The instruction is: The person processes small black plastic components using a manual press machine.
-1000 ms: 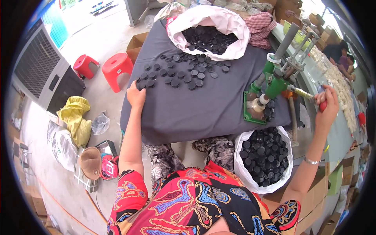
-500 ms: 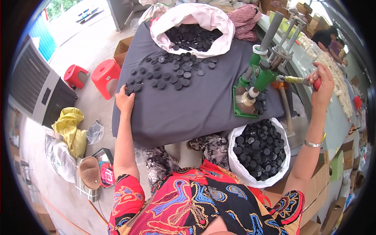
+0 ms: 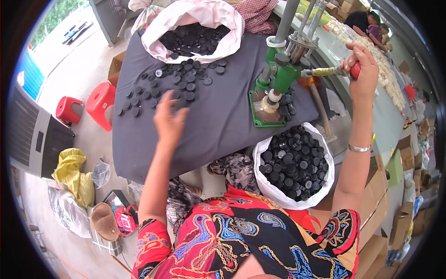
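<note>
Left hand: the bare left hand [image 3: 170, 118] is above the table, with thumb and fingers spread apart. Its fingertips are close to some caps; whether they touch one, I cannot tell.
Right hand: the bare right hand [image 3: 364, 69] is closed around a round red knob [image 3: 355, 70], well apart from the left hand.
Lever: the knob sits at the end of a lever with a yellowish wrapped grip [image 3: 325, 71], which reaches out to the right from the press.
Press: a green metal hand press [image 3: 284, 76] with a square base stands near the right edge of the table.
Caps: small, round, black caps [image 3: 190, 96] lie loose on the table, in front of the upper sack. More of them lie beside the press base.
Table: it is covered with dark grey cloth [image 3: 209, 130].
Upper sack: an open white sack [image 3: 186, 16], at the far side of the table, holds many black pieces.
Lower sack: another open white sack [image 3: 330, 179], below the press and near the person, is full of black caps.
</note>
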{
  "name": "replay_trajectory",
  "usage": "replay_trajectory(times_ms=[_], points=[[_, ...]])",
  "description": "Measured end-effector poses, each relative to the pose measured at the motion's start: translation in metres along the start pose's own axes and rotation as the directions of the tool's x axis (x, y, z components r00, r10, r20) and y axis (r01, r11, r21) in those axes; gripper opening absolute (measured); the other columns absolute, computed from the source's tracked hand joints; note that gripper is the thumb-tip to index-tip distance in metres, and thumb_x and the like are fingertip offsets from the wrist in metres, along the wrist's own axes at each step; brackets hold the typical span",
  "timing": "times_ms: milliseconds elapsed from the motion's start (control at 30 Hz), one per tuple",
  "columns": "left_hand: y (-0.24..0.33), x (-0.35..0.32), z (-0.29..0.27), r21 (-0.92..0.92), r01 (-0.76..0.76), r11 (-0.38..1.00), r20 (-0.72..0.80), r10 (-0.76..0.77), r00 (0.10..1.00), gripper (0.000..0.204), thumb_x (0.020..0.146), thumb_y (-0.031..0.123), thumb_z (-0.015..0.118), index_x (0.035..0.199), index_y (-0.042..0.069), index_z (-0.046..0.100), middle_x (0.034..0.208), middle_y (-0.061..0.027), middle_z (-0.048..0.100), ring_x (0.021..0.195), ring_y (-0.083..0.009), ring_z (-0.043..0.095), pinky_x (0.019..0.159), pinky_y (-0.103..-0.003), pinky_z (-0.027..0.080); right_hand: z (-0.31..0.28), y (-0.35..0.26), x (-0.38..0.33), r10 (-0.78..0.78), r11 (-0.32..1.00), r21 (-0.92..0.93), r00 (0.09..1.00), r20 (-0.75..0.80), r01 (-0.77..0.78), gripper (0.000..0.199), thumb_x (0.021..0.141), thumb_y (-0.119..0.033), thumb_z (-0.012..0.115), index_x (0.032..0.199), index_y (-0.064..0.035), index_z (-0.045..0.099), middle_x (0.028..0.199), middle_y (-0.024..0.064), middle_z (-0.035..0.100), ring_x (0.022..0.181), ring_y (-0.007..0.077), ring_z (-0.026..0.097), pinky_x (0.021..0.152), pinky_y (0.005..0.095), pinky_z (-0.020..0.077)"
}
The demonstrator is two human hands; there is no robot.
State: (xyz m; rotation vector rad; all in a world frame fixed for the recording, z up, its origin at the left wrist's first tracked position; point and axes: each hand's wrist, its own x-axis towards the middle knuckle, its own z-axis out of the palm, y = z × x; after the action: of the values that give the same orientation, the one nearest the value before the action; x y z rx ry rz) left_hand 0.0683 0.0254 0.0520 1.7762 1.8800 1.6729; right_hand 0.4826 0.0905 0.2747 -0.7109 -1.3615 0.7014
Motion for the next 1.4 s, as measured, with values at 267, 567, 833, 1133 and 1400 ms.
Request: replay_trajectory(times_ms=[267, 567, 833, 1133, 1400], points=[[0.094, -0.020, 0.147, -0.235, -0.080, 0.969, 0.358, 0.163, 0.920, 0.074, 0.066, 0.006, 0.078, 0.132, 0.006, 0.045, 0.096, -0.0155, 0.065, 0.092, -0.0344, 0.060, 0.080, -0.044, 0.050, 0.002, 0.001, 0.003, -0.002, 1.000, 0.011, 1.000, 0.008, 0.002, 0.020, 0.091, -0.008, 0.051, 0.098, 0.0070, 0.063, 0.059, 0.0042, 0.052, 0.051, 0.0123, 0.049, 0.057, 0.0295, 0.0481], [0.108, -0.019, 0.194, -0.172, -0.078, 0.982, 0.390, 0.141, 0.910, 0.079, 0.067, 0.009, 0.077, 0.136, 0.005, 0.040, 0.102, -0.0160, 0.063, 0.093, -0.0374, 0.059, 0.084, -0.045, 0.047, 0.005, -0.001, -0.003, -0.007, 1.000, 0.010, 1.000, -0.010, 0.007, 0.021, 0.091, -0.009, 0.051, 0.097, 0.0074, 0.062, 0.059, 0.0040, 0.051, 0.051, 0.0122, 0.048, 0.057, 0.0295, 0.0465], [0.112, -0.019, 0.209, -0.214, 0.021, 0.977, 0.371, 0.062, 0.927, 0.087, 0.067, 0.012, 0.079, 0.140, -0.001, 0.034, 0.100, -0.0136, 0.067, 0.098, -0.0334, 0.059, 0.085, -0.044, 0.044, 0.003, 0.001, -0.023, -0.013, 1.000, 0.027, 0.999, -0.041, 0.014, 0.020, 0.091, -0.007, 0.049, 0.096, 0.0078, 0.061, 0.060, 0.0042, 0.050, 0.052, 0.0129, 0.047, 0.060, 0.0315, 0.0464], [0.115, -0.019, 0.208, -0.227, 0.056, 0.972, 0.378, 0.035, 0.925, 0.087, 0.068, 0.014, 0.079, 0.139, -0.004, 0.033, 0.104, -0.0117, 0.067, 0.101, -0.0310, 0.058, 0.089, -0.042, 0.040, 0.000, 0.014, -0.064, -0.115, 0.991, 0.055, 0.991, -0.064, 0.118, 0.019, 0.092, -0.006, 0.047, 0.095, 0.0076, 0.059, 0.059, 0.0046, 0.046, 0.053, 0.0142, 0.046, 0.062, 0.0324, 0.0462], [0.094, -0.023, 0.143, -0.240, -0.093, 0.966, 0.306, 0.166, 0.937, 0.072, 0.071, 0.006, 0.071, 0.135, 0.000, 0.041, 0.118, -0.0183, 0.059, 0.109, -0.0339, 0.053, 0.089, -0.043, 0.040, -0.012, 0.094, -0.169, -0.350, 0.936, -0.087, 0.924, -0.155, 0.340, 0.014, 0.089, 0.005, 0.047, 0.096, 0.0047, 0.059, 0.078, 0.0115, 0.061, 0.067, 0.0148, 0.054, 0.082, 0.0350, 0.0497]])
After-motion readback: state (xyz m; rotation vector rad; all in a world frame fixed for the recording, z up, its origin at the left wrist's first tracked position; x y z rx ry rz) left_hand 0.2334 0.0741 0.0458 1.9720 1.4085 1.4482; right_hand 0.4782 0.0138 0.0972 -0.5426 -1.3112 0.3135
